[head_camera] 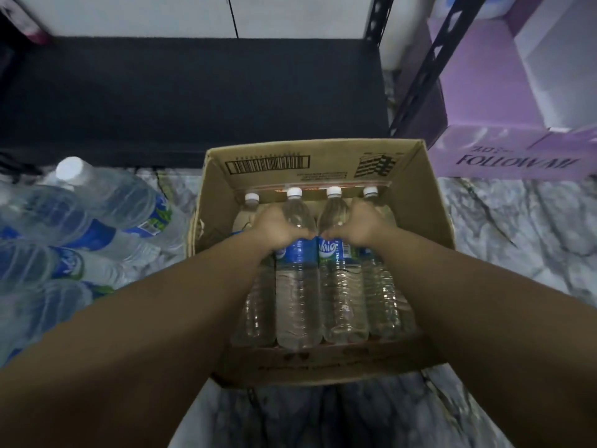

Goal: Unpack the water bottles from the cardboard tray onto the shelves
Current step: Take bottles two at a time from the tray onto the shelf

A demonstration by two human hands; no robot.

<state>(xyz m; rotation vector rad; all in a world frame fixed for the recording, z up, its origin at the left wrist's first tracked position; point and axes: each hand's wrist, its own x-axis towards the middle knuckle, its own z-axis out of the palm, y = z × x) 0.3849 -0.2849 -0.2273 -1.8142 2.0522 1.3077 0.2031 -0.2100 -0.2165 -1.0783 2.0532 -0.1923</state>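
left hand [280, 228] is gripping a clear plastic blue-label water bottle [298, 286] | right hand [358, 228] is gripping the neighbouring clear bottle [343, 292] | both lying mid brown cardboard tray [429, 215]

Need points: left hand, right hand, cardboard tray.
left hand [281, 228], head view, back of the hand gripping a bottle.
right hand [358, 227], head view, back of the hand gripping a bottle.
cardboard tray [323, 367], head view, near wall.

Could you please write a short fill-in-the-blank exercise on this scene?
1. The cardboard tray shows ___ white bottle caps.
2. The left hand and right hand each grip one ___.
3. The box right of the tray is ___ in colour.

Missing words: four; bottle; purple
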